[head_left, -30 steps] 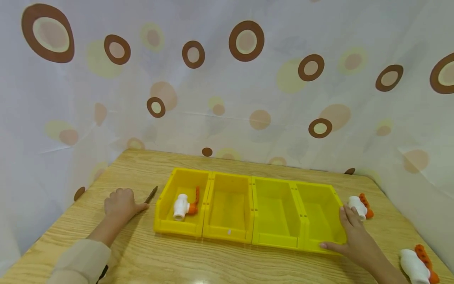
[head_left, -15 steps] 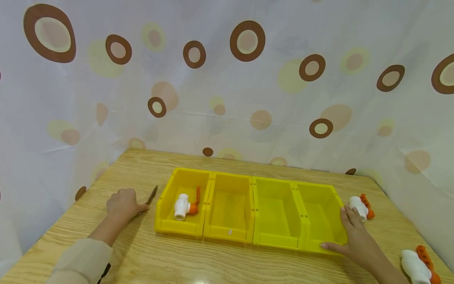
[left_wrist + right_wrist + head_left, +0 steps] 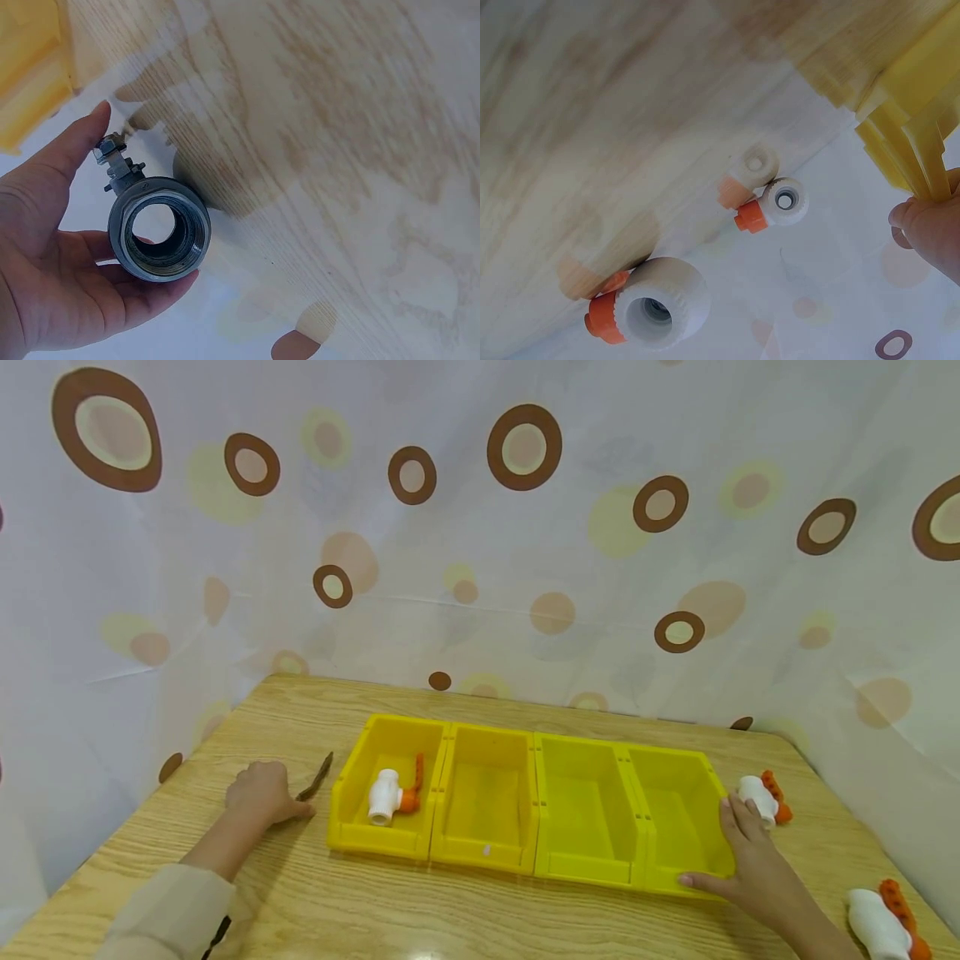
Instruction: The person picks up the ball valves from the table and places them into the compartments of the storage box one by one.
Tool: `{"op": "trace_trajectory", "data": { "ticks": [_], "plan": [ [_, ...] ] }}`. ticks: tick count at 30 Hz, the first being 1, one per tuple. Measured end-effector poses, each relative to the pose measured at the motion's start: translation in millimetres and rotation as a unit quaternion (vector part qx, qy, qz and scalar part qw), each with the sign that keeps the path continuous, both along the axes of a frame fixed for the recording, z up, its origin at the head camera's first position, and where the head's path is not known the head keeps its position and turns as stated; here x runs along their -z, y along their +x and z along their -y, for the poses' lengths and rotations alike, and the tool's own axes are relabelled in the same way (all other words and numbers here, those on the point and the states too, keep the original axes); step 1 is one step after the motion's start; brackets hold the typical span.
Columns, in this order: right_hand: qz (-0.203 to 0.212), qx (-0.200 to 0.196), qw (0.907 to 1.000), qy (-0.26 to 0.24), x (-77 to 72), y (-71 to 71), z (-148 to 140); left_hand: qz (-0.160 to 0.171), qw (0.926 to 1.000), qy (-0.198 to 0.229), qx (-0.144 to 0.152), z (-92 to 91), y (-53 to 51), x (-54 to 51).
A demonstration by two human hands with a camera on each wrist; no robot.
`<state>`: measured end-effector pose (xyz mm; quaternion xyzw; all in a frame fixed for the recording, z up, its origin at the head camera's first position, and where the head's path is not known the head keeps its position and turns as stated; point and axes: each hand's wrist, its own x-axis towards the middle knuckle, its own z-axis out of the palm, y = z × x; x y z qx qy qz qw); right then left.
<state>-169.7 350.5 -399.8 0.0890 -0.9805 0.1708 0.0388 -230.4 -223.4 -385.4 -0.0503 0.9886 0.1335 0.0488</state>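
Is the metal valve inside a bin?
No, the left wrist view shows the metal valve at the left hand, with the yellow bin apart from it.

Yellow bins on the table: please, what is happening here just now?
A person's left grip holds a metal ball valve to the left of four yellow bins; the right grip rests on the rightmost bin. One white plastic ball valve with an orange handle sits in the leftmost bin. Two similar valves lie on the table, right of the bins.
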Motion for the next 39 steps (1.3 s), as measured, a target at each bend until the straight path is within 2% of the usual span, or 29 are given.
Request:
{"op": "trace_trajectory", "data": {
  "ticks": [4, 11, 25, 39],
  "plan": [
    [0.004, 0.002, 1.0, 0.001, -0.1, -0.2, -0.1, 0.003, 1.0, 0.003, 0.006, 0.4, -0.5, 1.6],
    [0.007, 0.003, 1.0, -0.002, -0.5, 0.0, 0.1, -0.014, 0.9999, 0.008, 0.004, -1.3, 1.6, 2.6],
    [-0.001, 0.003, 1.0, 0.007, -0.5, 0.3, 1.3, -0.038, 0.9985, 0.035, -0.019, -3.2, 4.7, 5.6],
    [-0.003, 0.0, 1.0, 0.002, -0.6, -0.6, 1.1, -0.047, 0.9967, 0.043, -0.049, -4.1, 4.4, 8.5]
  ]
}}
